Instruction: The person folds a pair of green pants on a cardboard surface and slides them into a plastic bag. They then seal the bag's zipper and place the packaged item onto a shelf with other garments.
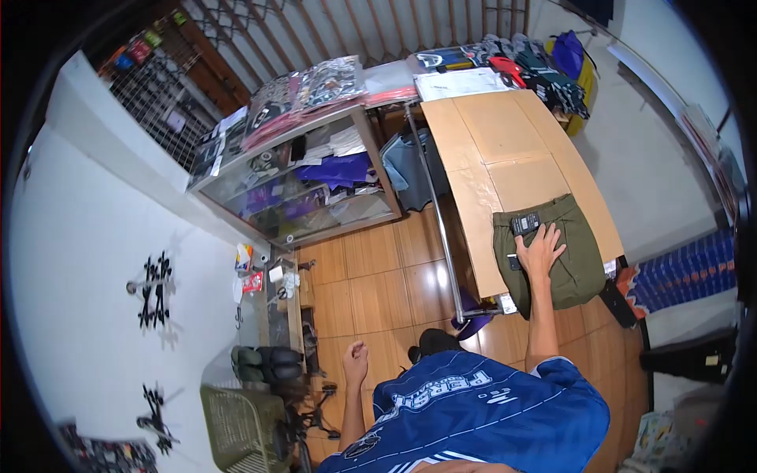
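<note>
Folded olive-green trousers [572, 264] lie on a sheet of brown cardboard [505, 142], with black tags [524, 224] near the waistband. My right hand [541, 251] rests on the trousers just below the larger tag, its fingers spread and nothing gripped. A smaller black and white tag [514, 262] lies to the left of that hand. Away from the cardboard, my left hand [356, 361] hangs over the tiled floor with its fingers curled in; whether it holds anything is too small to tell.
A glass display case [300, 173] with packaged clothes on top stands at the upper left. A metal rail [441, 229] runs along the cardboard's left edge. Folded garments [552, 79] lie beyond it. A green basket [236, 422] stands at the lower left.
</note>
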### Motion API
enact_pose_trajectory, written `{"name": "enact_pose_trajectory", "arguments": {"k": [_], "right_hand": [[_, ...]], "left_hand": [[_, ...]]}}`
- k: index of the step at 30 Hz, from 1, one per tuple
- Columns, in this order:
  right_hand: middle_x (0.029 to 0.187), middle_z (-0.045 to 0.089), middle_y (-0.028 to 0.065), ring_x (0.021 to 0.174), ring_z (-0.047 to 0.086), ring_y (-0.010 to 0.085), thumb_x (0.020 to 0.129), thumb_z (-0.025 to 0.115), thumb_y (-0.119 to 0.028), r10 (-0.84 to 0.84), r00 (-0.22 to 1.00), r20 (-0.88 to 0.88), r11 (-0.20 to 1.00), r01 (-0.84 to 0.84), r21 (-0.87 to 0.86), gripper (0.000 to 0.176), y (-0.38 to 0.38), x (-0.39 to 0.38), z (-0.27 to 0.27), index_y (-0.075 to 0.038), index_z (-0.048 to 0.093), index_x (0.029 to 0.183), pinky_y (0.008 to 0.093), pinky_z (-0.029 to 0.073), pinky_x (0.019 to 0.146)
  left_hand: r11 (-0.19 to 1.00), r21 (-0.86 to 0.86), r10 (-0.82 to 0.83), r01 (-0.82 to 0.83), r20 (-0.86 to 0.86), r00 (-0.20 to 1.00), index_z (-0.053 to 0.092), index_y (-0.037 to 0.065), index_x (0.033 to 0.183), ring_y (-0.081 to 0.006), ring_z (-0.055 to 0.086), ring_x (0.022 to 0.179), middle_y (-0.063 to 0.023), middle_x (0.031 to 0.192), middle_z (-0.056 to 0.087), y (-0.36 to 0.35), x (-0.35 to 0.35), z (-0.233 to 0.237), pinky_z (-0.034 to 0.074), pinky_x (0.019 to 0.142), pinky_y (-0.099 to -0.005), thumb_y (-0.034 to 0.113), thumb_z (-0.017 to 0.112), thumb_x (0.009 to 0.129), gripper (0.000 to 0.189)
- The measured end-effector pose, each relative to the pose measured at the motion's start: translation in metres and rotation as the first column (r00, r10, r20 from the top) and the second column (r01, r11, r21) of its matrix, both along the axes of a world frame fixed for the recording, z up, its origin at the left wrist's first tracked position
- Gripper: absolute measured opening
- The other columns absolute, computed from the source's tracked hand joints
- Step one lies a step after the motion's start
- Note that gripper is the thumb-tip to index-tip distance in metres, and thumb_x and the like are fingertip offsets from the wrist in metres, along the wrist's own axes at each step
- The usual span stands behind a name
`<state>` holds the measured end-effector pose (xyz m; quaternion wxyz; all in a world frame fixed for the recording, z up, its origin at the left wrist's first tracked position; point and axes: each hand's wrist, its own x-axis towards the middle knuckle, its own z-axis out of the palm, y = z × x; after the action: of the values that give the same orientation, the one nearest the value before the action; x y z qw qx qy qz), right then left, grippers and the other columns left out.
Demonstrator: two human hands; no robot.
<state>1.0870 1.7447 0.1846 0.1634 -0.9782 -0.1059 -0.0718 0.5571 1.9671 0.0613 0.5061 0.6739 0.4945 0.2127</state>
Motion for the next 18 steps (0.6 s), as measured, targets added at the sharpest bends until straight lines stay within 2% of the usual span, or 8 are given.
{"name": "enact_pose_trajectory", "arguments": {"k": [7,10,18], "right_hand": [[0.163,0.036,0.0268,0.154,0.026,0.0425,0.083,0.077,-0.047,-0.053,0.998,0.028,0.998,0.052,0.030,0.088,0.037,0.022,-0.001,0.002,0.047,0.150,0.0698,0.016,0.121],[0.162,0.037,0.0262,0.153,0.028,0.0427,0.082,0.078,-0.045,-0.084,0.995,0.048,0.995,0.082,0.049,0.087,0.061,0.040,-0.004,0.001,0.048,0.150,0.0694,0.017,0.121],[0.161,0.040,0.0247,0.153,0.030,0.0409,0.080,0.080,-0.047,-0.130,0.988,0.081,0.985,0.119,0.121,0.086,0.133,0.100,-0.003,0.000,0.053,0.146,0.0661,0.018,0.122]], "left_hand": [[0.954,0.006,-0.297,0.299,0.137,0.945,0.066,-0.004,0.124,-0.0202,0.070,0.107,-0.0151,0.115,0.073,0.115,0.145,0.004,0.054,0.094,-0.0323,0.013,0.067,0.101,0.028],[0.888,-0.037,-0.450,0.458,0.131,0.883,0.066,-0.003,0.125,-0.0207,0.069,0.111,-0.0143,0.116,0.074,0.146,0.221,0.033,0.053,0.097,-0.0334,0.015,0.068,0.101,0.029],[0.738,-0.025,-0.656,0.674,0.205,0.726,0.067,-0.002,0.124,-0.0182,0.068,0.109,-0.0115,0.116,0.073,0.217,0.378,0.072,0.053,0.096,-0.0316,0.014,0.068,0.102,0.028]]}}
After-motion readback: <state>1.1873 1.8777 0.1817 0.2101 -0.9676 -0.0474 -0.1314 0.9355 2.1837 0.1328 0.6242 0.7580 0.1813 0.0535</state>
